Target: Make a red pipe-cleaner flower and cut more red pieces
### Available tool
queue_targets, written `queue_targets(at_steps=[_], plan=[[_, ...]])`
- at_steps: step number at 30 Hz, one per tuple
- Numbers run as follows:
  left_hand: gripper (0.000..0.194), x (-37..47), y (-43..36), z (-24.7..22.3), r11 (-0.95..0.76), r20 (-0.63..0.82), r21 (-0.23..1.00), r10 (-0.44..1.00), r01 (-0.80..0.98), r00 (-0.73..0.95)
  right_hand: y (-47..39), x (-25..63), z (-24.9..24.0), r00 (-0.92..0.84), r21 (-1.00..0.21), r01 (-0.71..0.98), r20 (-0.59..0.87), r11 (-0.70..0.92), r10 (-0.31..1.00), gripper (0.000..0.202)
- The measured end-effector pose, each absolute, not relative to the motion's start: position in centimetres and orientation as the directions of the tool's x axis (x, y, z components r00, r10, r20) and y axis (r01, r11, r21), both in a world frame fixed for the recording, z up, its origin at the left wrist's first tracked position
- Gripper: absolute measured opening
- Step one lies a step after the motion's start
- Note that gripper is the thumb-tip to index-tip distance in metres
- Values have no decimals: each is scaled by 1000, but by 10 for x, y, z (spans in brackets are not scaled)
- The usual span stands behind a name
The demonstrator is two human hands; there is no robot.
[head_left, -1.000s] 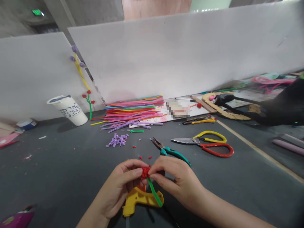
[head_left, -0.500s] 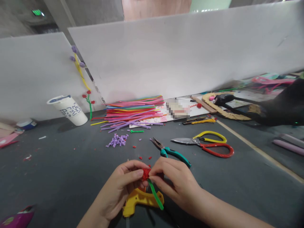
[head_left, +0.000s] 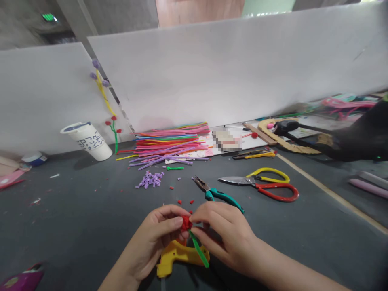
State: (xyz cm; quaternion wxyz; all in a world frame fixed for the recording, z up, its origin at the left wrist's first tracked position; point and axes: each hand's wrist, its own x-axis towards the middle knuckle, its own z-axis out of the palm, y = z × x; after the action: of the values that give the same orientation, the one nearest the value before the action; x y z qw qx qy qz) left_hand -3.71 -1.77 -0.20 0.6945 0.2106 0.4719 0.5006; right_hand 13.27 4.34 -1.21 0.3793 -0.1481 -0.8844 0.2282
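Between my two hands is a small red fuzzy ball [head_left: 186, 222] with a green stem [head_left: 199, 250] slanting down to the right. My left hand [head_left: 160, 232] pinches the ball from the left with thumb and fingers. From the right, my right hand [head_left: 224, 232] touches the ball with its fingertips, its thumb near the top of the stem. Below them a yellow glue gun [head_left: 182, 255] lies on the table, partly hidden by my left hand. Small red pieces [head_left: 180, 202] lie just beyond my fingers.
Teal-handled pliers [head_left: 224, 197] and scissors [head_left: 260, 182] lie beyond my right hand. A purple heap of cut pieces [head_left: 150, 180], coloured pipe cleaners [head_left: 172, 141] and a white cup [head_left: 91, 141] are farther back. A black lamp-like arm [head_left: 348, 133] reaches in at right.
My right thumb has moved slightly down and away from the red ball, so the fingers are a little wider apart. My left hand keeps its pinch.
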Motion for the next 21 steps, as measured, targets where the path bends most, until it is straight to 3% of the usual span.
queue_targets(at_steps=[16,21], plan=[[14,-37,-17,-2,392,-422,798,906,-458,38,45,132,-10,-704,-283,146,644,948,300,18],[14,-38,-18,-2,400,-432,796,901,-454,38,46,132,-10,-697,-272,137,657,953,288,19]])
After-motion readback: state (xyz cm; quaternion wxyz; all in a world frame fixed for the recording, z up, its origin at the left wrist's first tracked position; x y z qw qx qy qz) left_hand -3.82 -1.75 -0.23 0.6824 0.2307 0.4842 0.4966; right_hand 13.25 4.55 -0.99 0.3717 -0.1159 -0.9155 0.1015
